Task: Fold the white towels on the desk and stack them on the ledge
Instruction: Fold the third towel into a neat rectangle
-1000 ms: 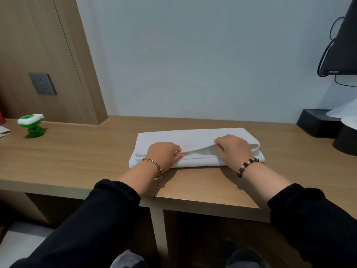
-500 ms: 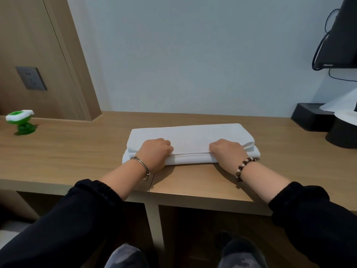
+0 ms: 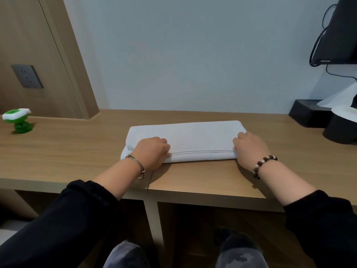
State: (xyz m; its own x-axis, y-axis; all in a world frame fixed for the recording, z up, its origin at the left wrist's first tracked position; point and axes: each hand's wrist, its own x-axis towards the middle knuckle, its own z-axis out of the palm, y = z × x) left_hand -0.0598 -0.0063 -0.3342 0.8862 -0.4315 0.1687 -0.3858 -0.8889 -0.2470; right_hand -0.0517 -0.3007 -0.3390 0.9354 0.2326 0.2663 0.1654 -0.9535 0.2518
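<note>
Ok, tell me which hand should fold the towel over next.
Probably the right. The right hand grips the towel at its right end, so it could carry that end across. The left hand grips the near edge inward of the left end, better to pin.

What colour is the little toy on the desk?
The toy is green with a white top; head view.
</note>
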